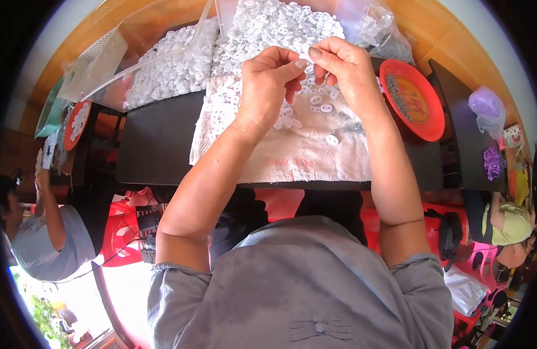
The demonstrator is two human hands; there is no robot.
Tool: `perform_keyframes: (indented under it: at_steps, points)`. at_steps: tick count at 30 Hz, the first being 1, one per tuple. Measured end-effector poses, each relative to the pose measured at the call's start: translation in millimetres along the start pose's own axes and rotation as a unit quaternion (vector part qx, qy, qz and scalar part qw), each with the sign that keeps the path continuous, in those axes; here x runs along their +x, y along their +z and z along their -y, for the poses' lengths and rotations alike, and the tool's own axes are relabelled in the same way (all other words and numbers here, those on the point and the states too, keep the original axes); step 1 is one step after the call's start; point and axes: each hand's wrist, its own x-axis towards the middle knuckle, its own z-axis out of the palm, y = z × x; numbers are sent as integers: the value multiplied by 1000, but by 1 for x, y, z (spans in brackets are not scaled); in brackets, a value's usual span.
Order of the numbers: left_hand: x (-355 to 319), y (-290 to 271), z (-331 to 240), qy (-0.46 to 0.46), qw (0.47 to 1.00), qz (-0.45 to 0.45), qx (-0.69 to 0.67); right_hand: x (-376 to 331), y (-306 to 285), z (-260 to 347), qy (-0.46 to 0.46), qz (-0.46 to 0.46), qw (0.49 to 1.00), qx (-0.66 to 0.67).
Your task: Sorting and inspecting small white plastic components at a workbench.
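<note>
At the top middle of the frame, my left hand [265, 84] and my right hand [350, 64] come together, almost tip to tip. Thumbs and fingers pinch a small white bit [307, 56] between them; too little of it shows for me to tell its shape. Below, a pale cloth [315, 163] lies on a dark table [152, 145]. Oval white pieces [326, 108] with two holes are on the cloth, some close by my left wrist, a few between my arms. More fill a clear box [108, 96] at the upper left. At the upper right, a red plate [436, 119] holds gray bits [395, 96].
</note>
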Motion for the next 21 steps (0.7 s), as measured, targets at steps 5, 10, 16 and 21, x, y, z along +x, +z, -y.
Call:
perform_keyframes:
  at_steps: [5, 10, 16, 21]
  points:
    - [-1, 2, -6, 28, 996, 10, 82, -1, 1, -1, -45, -24, 997, -59]
    - [-1, -1, -7, 45, 995, 1, 88, -3, 6, -1, -48, -28, 996, -66]
    - [-2, 0, -3, 30, 999, -36, 7, -3, 8, 2, -37, -70, 997, -26]
    - [-2, 3, -2, 37, 999, -33, 0, -4, 9, 3, -21, -69, 997, 2]
